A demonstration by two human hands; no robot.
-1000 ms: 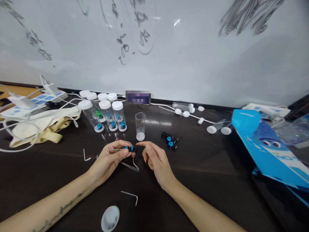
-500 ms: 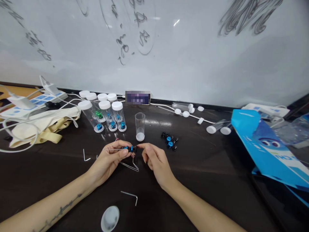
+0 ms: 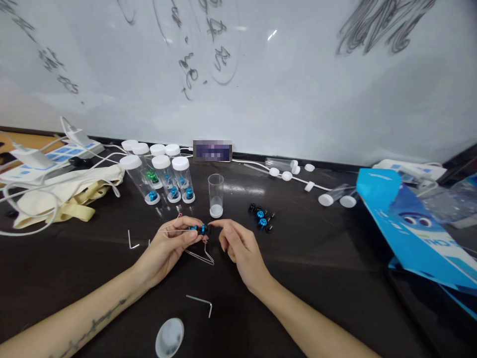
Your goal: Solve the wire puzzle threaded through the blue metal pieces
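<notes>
The left hand (image 3: 169,246) pinches a small blue-and-black part (image 3: 201,229) between its thumb and the other fingers, holding it roughly level above the counter (image 3: 316,283). The right hand (image 3: 240,251) has its forefinger stretched toward the black end of the part, with the rest of its fingers loosely curled and nothing visible between them; whether the fingertip touches the part or only comes close, I cannot tell. A thin bent wire (image 3: 203,259) shows under the left hand, and how it joins the part, if at all, is hidden.

The main risk looks to be the push from the right: a press off the part's line could tip it in that narrow pinch, since the part seems smooth and small. If the left grip loosens, the part could drop and roll, perhaps toward the loose blue and black pieces (image 3: 262,219), where it would be hard to pick out. The wire could also snag on a finger and tug the part askew. The open clear tube (image 3: 216,188) stands upright just beyond both hands, so a careless forward nudge might knock it over. The hex key (image 3: 201,300) and the white cap (image 3: 169,338) lie nearer the person, where a lowered wrist could brush them
</notes>
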